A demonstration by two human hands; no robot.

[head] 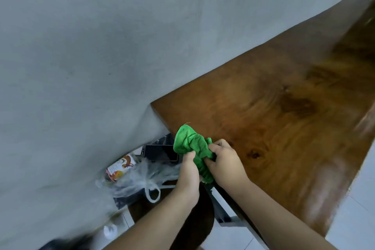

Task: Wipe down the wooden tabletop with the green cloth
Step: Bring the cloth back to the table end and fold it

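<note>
The green cloth [190, 144] is bunched up and held in the air at the near-left corner of the wooden tabletop [280, 107]. My left hand [187, 172] grips its lower left part from below. My right hand [223, 160] pinches its right side, over the table's edge. The upper end of the cloth sticks up free above the table corner. The brown, glossy tabletop runs away to the upper right along a grey wall.
Beside the table's left end, a round stool [192, 229] holds a clear plastic bag [142, 176], a printed packet [119, 168] and a dark phone [161, 153]. The grey wall [101, 46] borders the table's far side. White floor tiles [355, 209] lie to the right.
</note>
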